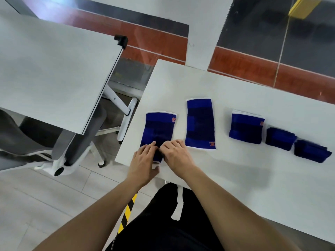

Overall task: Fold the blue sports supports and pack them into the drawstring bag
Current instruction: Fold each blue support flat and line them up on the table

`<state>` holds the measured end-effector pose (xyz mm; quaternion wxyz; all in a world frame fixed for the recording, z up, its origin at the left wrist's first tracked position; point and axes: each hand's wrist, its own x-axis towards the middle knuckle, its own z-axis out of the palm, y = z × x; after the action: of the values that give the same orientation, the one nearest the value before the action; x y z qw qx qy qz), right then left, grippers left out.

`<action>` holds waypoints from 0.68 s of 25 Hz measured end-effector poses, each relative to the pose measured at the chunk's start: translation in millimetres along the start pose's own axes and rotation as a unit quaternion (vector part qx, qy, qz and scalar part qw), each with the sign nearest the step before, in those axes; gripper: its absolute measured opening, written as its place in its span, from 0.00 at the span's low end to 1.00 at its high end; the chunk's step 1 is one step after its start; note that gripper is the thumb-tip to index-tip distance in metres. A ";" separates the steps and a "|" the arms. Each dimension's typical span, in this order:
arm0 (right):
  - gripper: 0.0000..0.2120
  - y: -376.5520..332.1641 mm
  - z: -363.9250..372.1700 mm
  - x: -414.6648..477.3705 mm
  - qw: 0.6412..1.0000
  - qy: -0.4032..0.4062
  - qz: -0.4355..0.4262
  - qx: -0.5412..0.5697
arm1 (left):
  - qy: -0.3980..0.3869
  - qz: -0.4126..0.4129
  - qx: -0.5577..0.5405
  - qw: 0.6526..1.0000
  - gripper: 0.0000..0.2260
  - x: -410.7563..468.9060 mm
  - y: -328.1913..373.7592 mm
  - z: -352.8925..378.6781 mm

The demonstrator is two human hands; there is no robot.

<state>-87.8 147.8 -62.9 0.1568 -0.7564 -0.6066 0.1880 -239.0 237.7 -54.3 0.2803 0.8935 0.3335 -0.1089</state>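
Blue sports supports lie in a row along the white worktop (235,178), five of them in all. The leftmost support (159,129) sits near the worktop's left edge, its near end reaching toward the front edge, and both hands are on that near end. The left hand (144,163) presses down with fingers spread over the fabric's left side, thumb tucked toward the front edge; the right hand (176,153) has its fingers curled onto the fabric right beside it — the two sets of fingertips nearly touch. Both hands have hold of this support's near end, though how firmly the fabric is pinched cannot be told, since the knuckles hide it.

Just to the right lies a longer flat support (200,123), unfolded, with white trim at both ends. Further right sits a shorter, thicker support (246,129), apparently doubled over. Toward the right edge of the worktop rest two small dark folded bundles — one (280,138) and, nearer the edge, another (311,150) — touching or almost touching each other.

Left of the worktop stand a second table (50,73) and a grey chair (27,142)
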 end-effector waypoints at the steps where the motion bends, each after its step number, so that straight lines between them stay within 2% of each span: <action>1: 0.04 -2.5 -5.3 0.4 0.996 0.008 0.052 0.075 | 0.045 -0.005 0.012 0.999 0.26 1.9 1.0 -1.8; 3: 0.04 -5.8 -22.1 0.0 0.965 0.038 0.148 0.215 | 0.136 0.010 0.013 0.991 0.12 5.3 8.3 -15.0; 4: 0.04 -5.6 -32.9 0.3 0.949 0.053 0.173 0.257 | 0.158 0.016 -0.008 0.987 0.08 7.9 15.4 -27.3; 7: 0.17 6.4 -60.9 -0.9 0.898 0.013 0.213 0.384 | 0.112 -0.004 -0.150 0.982 0.06 21.7 43.4 -77.1; 8: 0.18 12.3 -65.9 -2.7 0.886 0.000 0.220 0.408 | 0.093 -0.017 -0.214 0.972 0.04 28.7 53.4 -94.4; 11: 0.05 34.4 -75.3 -11.9 0.852 0.016 0.265 0.451 | 0.136 -0.028 -0.311 0.940 0.04 57.9 78.1 -128.7; 12: 0.07 40.1 -78.7 -17.4 0.835 0.031 0.284 0.471 | 0.152 -0.030 -0.313 0.937 0.04 71.4 84.9 -133.2; 14: 0.09 51.9 -83.3 -32.2 0.811 0.057 0.319 0.487 | 0.131 -0.044 -0.312 0.940 0.04 102.9 93.7 -130.1; 17: 0.09 70.8 -82.9 -56.1 0.803 0.083 0.360 0.468 | 0.027 -0.057 -0.299 0.952 0.06 151.5 103.7 -104.6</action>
<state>1.5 77.1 -17.6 0.4624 -0.7677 -0.1135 0.4289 -55.9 314.5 18.0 0.5188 0.7507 0.4090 0.0042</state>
